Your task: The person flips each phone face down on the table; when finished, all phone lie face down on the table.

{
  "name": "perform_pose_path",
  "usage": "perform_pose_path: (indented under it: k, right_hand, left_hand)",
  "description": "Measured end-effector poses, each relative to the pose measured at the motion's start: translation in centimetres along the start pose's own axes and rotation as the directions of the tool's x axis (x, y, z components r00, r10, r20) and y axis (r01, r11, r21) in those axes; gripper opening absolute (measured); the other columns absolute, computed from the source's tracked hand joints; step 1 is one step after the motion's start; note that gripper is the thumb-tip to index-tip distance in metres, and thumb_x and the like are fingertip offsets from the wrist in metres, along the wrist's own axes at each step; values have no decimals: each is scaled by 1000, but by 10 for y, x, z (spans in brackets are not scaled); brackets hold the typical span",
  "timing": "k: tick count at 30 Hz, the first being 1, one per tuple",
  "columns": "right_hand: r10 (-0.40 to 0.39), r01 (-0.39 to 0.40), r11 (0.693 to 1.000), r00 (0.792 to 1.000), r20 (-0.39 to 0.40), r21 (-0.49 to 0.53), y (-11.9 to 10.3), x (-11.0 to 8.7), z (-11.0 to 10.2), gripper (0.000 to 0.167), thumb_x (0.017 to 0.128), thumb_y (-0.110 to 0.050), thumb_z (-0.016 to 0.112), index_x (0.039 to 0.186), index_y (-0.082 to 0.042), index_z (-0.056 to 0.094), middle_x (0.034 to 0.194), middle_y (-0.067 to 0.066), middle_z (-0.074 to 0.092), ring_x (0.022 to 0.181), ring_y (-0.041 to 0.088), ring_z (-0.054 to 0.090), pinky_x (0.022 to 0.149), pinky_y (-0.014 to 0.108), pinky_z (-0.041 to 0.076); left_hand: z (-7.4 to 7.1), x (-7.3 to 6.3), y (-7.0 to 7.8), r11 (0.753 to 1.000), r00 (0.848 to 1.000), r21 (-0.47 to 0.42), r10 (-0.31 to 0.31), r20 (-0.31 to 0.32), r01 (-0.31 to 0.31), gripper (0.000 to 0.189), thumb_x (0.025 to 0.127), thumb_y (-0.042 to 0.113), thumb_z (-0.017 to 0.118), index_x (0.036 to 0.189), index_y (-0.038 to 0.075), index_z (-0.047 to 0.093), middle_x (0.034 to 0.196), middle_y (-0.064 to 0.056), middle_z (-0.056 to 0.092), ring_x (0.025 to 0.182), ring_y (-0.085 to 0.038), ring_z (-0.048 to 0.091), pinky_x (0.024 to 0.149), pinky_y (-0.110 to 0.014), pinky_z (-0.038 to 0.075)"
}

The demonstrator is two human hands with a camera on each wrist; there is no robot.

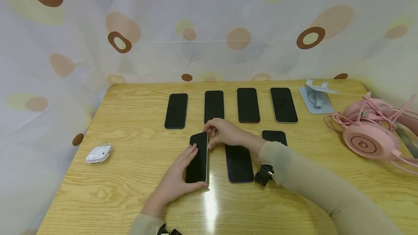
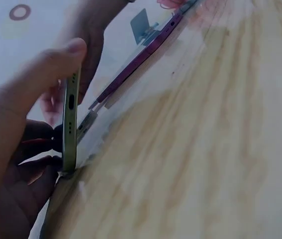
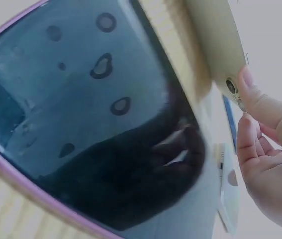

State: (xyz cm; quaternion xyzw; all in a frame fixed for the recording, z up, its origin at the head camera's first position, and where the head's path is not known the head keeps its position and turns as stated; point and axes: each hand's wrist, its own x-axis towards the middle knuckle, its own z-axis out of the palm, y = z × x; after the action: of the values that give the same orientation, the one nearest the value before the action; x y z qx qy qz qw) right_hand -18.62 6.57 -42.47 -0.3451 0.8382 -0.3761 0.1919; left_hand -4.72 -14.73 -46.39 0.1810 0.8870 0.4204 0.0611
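Note:
My left hand (image 1: 176, 178) grips a phone (image 1: 198, 162) with a black screen and a pale yellowish back, thumb at its lower end and fingers along its left side. The phone is tilted up on its left edge; in the right wrist view its back and camera lenses show. At its top right corner my right hand (image 1: 226, 132) pinches with thumb and index finger (image 3: 250, 134), thumb beside the lenses. Below the right wrist lies a purple-edged phone (image 1: 240, 166), screen up. Another phone (image 1: 274, 136) is partly hidden by the right sleeve.
Several dark-screened phones (image 1: 248, 105) lie in a row along the back. A light blue folding stand (image 1: 316, 99) and pink headphones (image 1: 369, 140) with cables occupy the right. White coiled earphones (image 1: 99, 153) lie at the left of the wooden table (image 1: 130, 119). A patterned curtain (image 1: 209, 57) hangs behind.

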Motion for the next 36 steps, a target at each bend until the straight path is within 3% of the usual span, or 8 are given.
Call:
perform_pose_path:
  k: [7, 15, 20, 24, 31, 36]
  right_hand:
    - [-44, 45, 998, 999, -20, 40, -8, 0, -12, 45, 72, -16, 83, 109, -1, 63, 93, 3, 60, 79, 13, 57, 72, 24, 51]
    - [-50, 50, 997, 999, -1, 53, -15, 7, -9, 45, 74, -19, 82, 112, -3, 63, 100, 5, 60, 83, 13, 57, 75, 23, 51]
    - [-41, 40, 997, 999, 9, 61, -17, 9, -5, 47, 76, -23, 81, 115, -4, 62, 106, 4, 60, 89, 17, 57, 79, 25, 51]
    - [-30, 25, 995, 999, 44, 98, -15, 9, 0, 52, 80, -24, 77, 124, -4, 58, 114, 5, 59, 102, 21, 58, 88, 28, 50]
    - [-63, 59, 992, 998, 31, 114, -10, 15, 12, 54, 79, -24, 78, 125, -3, 57, 115, 6, 58, 103, 22, 57, 87, 26, 50]
    - [-67, 65, 996, 997, 34, 61, -14, 22, 16, 55, 80, -27, 77, 126, -5, 58, 117, 6, 58, 103, 19, 56, 86, 25, 49]
  left_hand:
    - [-2, 6, 5, 992, 1000, -127, 5, 13, -3, 94, 71, 50, 80, 150, 27, 33, 154, 12, 25, 139, -15, 26, 111, -46, 25]
    - [-18, 7, 13, 995, 998, -96, -25, 60, 30, 98, 72, 49, 80, 151, 35, 24, 155, 7, 22, 139, -19, 25, 109, -50, 27]
    - [-28, 3, 20, 1000, 999, -11, 14, 50, -14, 103, 71, 46, 82, 153, 29, 21, 156, 1, 21, 140, -24, 25, 107, -55, 28]
    - [-34, 0, 24, 994, 997, 92, 62, 39, -65, 98, 73, 49, 79, 152, 25, 26, 155, -1, 26, 139, -22, 28, 106, -52, 31]
    - [-41, -8, 25, 948, 988, 283, 151, -4, -144, 91, 76, 55, 74, 148, 14, 37, 152, -1, 34, 136, -20, 35, 104, -45, 37]
    - [-44, -12, 22, 925, 985, 348, 173, -29, -152, 91, 72, 53, 77, 144, 10, 43, 149, -4, 39, 134, -21, 39, 103, -44, 39]
